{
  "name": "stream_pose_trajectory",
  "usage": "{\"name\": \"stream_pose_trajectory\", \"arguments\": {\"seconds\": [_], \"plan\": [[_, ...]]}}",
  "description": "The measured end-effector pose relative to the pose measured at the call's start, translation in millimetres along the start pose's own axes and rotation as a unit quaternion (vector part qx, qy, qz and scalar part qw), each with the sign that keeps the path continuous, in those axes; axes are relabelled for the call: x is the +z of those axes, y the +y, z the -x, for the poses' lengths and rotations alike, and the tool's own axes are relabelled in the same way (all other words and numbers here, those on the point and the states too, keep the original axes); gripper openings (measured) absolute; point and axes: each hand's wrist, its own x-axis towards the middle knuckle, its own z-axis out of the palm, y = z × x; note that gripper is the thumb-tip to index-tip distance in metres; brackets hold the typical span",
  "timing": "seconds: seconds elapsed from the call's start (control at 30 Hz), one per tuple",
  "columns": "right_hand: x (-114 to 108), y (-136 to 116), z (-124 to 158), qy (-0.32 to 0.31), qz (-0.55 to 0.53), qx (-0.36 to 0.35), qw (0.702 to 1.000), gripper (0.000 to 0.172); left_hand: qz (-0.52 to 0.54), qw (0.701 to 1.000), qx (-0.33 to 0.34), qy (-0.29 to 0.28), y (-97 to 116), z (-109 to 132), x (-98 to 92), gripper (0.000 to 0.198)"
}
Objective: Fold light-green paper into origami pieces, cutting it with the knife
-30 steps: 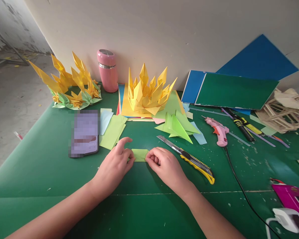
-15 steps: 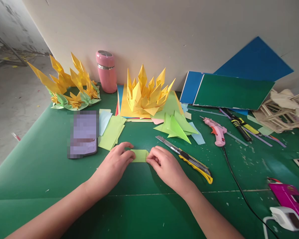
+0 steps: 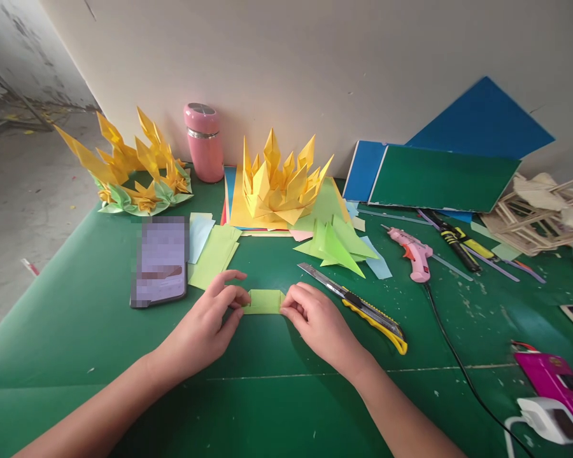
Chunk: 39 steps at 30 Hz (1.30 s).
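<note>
A small strip of folded light-green paper [image 3: 266, 301] lies on the green table in front of me, with crease lines near both ends. My left hand [image 3: 205, 318] is at its left end, thumb and fingertips closed loosely about the edge and the index finger raised. At the right end, my right hand [image 3: 315, 318] pinches the paper between thumb and curled fingers. A yellow-handled utility knife [image 3: 363, 308] with its blade out lies just beyond my right hand. Behind my left hand is a stack of light-green paper sheets [image 3: 214, 254].
A phone [image 3: 162, 261] lies at left. Behind stand two yellow paper crowns [image 3: 277, 191] and a pink flask [image 3: 204, 146]. Folded green paper pieces [image 3: 334, 245], a pink glue gun [image 3: 413, 254] with its cable [image 3: 453, 350], and a white plug [image 3: 551, 420] are to the right.
My left hand has slid left to the paper's end and its fingers have loosened, baring more of the strip. My right hand stays at the right end.
</note>
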Motion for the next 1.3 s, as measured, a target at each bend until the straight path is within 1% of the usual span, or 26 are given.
{"name": "stream_pose_trajectory", "arguments": {"seconds": [0.07,0.23,0.37,0.5,0.63,0.77,0.83,0.9,0.97,1.07,1.13,1.23,1.3], "plan": [[0.1,0.0,-0.2,-0.005,-0.001,0.004,1.000,0.026,0.004,1.000,-0.015,0.005,2.0,-0.3,2.1,0.012],[0.0,0.1,-0.5,-0.009,-0.004,0.007,1.000,0.026,-0.015,1.000,-0.025,0.005,2.8,-2.8,6.8,0.019],[0.0,0.0,-0.7,-0.012,-0.002,0.009,1.000,0.025,-0.037,0.999,0.002,-0.007,3.5,-2.7,7.4,0.029],[-0.2,-0.9,0.3,-0.010,0.005,0.010,1.000,0.024,-0.091,0.995,0.053,-0.002,6.0,2.8,8.0,0.038],[0.1,0.4,2.1,-0.001,0.008,0.005,1.000,0.020,-0.140,0.985,0.097,-0.038,9.3,7.3,7.8,0.040],[0.5,7.2,2.2,0.017,-0.017,0.015,1.000,0.017,-0.210,0.969,0.102,-0.080,13.3,6.5,8.9,0.037],[0.7,11.0,1.8,0.024,-0.029,0.018,0.999,0.023,-0.241,0.960,0.096,-0.101,14.9,5.7,11.0,0.039],[1.3,13.0,1.7,0.026,-0.031,0.012,0.999,0.036,-0.256,0.955,0.095,-0.115,15.6,5.6,13.9,0.044],[2.7,12.4,2.3,0.023,-0.019,-0.002,1.000,0.041,-0.260,0.954,0.096,-0.117,15.9,6.7,17.2,0.045],[6.2,8.3,3.6,0.021,0.008,-0.015,1.000,0.031,-0.259,0.955,0.101,-0.103,16.4,9.5,21.5,0.043],[9.0,5.8,3.9,0.035,0.025,-0.015,0.999,0.024,-0.255,0.956,0.104,-0.096,16.8,11.1,23.5,0.044],[12.2,3.8,3.3,0.059,0.053,-0.013,0.997,0.023,-0.254,0.956,0.108,-0.101,17.7,11.6,24.8,0.047],[12.9,2.9,2.4,0.062,0.066,-0.011,0.996,0.022,-0.256,0.955,0.110,-0.102,18.5,10.8,24.5,0.050]]}}
